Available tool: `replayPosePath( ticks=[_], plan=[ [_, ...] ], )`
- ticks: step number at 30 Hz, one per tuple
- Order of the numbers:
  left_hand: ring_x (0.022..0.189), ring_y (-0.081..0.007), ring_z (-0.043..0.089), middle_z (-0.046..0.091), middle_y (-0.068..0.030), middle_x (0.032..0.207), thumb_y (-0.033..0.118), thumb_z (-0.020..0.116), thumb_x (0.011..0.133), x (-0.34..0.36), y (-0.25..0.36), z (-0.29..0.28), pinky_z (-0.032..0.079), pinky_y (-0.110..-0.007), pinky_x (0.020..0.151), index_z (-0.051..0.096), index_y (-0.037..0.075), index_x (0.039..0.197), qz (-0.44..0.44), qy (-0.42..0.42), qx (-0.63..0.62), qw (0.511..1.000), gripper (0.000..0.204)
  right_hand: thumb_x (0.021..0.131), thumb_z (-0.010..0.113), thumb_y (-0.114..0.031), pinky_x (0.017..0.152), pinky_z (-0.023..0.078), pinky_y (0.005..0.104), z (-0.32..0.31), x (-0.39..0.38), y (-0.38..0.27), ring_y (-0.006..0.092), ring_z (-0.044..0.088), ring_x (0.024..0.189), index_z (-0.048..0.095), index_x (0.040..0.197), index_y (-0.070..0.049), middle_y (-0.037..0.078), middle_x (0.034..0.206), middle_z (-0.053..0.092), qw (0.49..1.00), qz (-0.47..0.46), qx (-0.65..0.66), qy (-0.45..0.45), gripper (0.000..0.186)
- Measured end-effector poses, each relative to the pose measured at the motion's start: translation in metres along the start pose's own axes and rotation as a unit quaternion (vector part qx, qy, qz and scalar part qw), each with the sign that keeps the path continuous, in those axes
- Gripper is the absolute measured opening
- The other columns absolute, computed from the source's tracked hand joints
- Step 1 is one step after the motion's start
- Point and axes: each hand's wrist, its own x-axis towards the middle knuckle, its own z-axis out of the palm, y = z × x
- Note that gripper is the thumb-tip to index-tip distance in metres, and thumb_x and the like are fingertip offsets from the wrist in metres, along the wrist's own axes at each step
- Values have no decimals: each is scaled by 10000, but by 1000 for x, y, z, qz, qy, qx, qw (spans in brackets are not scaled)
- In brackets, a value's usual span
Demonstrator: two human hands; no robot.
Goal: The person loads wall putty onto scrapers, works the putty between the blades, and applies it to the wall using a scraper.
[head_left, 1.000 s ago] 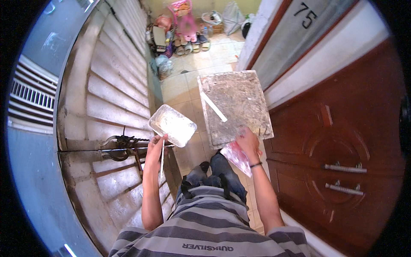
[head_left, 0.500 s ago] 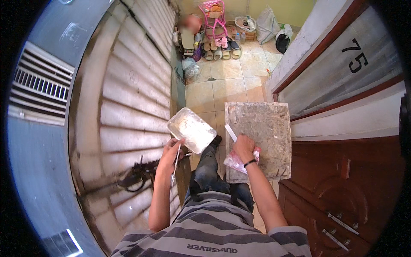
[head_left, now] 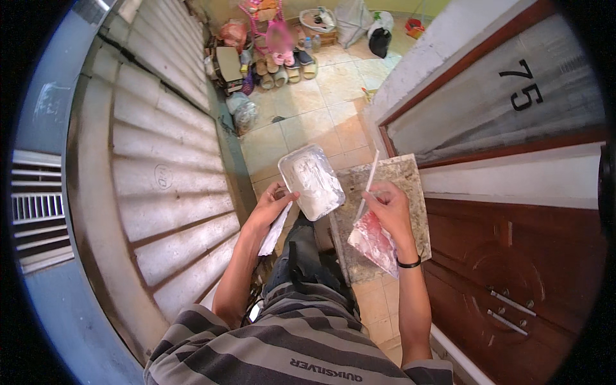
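Note:
My left hand [head_left: 273, 206] is closed on the near left edge of a shallow rectangular plastic tub [head_left: 312, 181]. White powder or paste coats the tub's inside. A thin white sheet-like piece [head_left: 276, 234] hangs below the same hand; how it is gripped is hidden. My right hand [head_left: 391, 204] is closed on a red-and-clear plastic bag [head_left: 374, 244] smeared with white. A narrow white strip [head_left: 372, 172] sticks up from the thumb side of that hand. Both hang over a worn, stained board-like tabletop [head_left: 410, 192].
To the left runs a ribbed metal gate [head_left: 167, 173]. A brown wooden door [head_left: 487, 256] with metal handles stands right. At the back are several pairs of shoes [head_left: 282, 74], a clear plastic bag [head_left: 242, 112], a white sack [head_left: 351, 25] and a black bag [head_left: 380, 42] on tiled floor.
My right hand has lifted the red-and-clear bag and white strip off the tabletop. The tub has come closer to the tabletop and turned more upright in view. The whole view has swung.

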Motion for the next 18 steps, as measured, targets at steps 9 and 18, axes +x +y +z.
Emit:
replayPosePath(
  ticks=[9,18],
  plan=[
    [979,-151,633,708,-99,1058,175,799,891,-6,4,44,491,-288,854,578,39,1285,17,-148,85,985,472,814,793,-315,660,535,452,17,-15,-85,335,722,725,709,991,-114,131,705,708,956,-89,-279,11,281],
    [757,-76,565,715,-36,986,214,794,892,-19,-1,52,412,-229,637,640,76,1212,15,-117,80,990,381,857,752,-320,670,550,496,-15,-62,-58,361,717,725,683,1100,-132,138,755,729,938,-106,-313,104,314]
  ],
)
